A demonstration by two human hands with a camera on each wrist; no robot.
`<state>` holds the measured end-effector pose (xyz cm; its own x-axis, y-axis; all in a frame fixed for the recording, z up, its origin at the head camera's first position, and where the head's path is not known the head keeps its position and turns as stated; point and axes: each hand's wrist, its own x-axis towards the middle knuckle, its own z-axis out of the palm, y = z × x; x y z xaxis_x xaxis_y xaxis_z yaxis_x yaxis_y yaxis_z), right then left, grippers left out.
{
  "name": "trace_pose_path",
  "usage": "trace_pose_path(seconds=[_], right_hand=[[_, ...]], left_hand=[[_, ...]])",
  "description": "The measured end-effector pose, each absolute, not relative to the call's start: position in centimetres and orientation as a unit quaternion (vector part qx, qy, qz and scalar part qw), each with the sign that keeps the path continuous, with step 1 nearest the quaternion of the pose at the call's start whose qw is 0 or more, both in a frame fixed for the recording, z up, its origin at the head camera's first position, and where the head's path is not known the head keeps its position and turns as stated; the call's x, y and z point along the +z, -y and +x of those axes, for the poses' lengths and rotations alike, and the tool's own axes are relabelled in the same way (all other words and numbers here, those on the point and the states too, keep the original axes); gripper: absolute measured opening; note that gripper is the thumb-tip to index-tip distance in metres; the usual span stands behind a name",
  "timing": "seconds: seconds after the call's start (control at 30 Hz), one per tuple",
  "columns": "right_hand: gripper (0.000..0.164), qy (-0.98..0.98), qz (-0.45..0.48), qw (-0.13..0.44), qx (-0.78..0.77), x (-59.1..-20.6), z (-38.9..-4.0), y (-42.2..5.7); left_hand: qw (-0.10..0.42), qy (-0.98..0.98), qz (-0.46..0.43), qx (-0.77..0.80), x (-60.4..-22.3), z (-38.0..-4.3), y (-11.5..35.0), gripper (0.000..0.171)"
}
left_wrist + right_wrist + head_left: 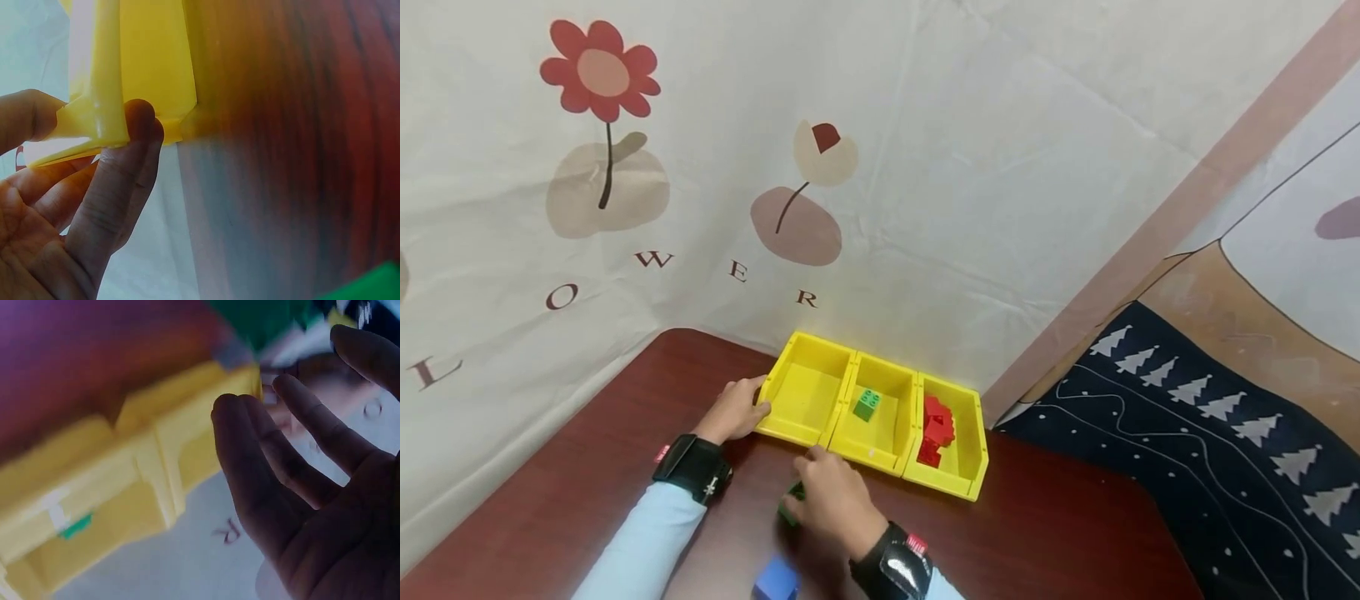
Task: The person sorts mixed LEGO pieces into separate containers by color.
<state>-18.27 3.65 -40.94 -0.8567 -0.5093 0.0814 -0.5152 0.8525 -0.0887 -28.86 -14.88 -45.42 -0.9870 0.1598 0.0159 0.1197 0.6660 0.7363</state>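
I take the yellow tray (808, 392) as my datum. The left hand (735, 411) grips its left end, thumb to one side of the wall and fingers to the other; I judge the hold is meant to steady the tray and stop it sliding. The right hand (837, 500) is in front of the tray, fingers parted and lightly bent, with nothing seen in its grasp; a loose green block (259, 322) lies before the tray, just by those fingertips (contact I cannot confirm; the right wrist view is blurred). A blue block (777, 579) lies farther out from the tray's near side, presumably within easy reach.

Inside the tray, a second green block (866, 405) sits in the middle compartment and red blocks (936, 429) lie bunched in the right one; the dividers, I judge, serve to keep the colours apart.

The table (1060, 517) beneath the tray is reddish brown with a dull sheen; behind the tray a pale cloth (1000, 208), creased in places, bears printed flowers and letters; to the tray's right I note a dark blue cloth (1075, 450) with white trees.
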Motion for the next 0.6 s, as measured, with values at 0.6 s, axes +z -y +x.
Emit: trace_pose_path(seconds=[0.6], right_hand=[[0.017,0.965,0.262,0.01,-0.027,-42.9,-18.3,-2.5]], left_hand=[[0.024,-0.914,0.074,0.399,-45.4,-29.0,14.9,0.053]])
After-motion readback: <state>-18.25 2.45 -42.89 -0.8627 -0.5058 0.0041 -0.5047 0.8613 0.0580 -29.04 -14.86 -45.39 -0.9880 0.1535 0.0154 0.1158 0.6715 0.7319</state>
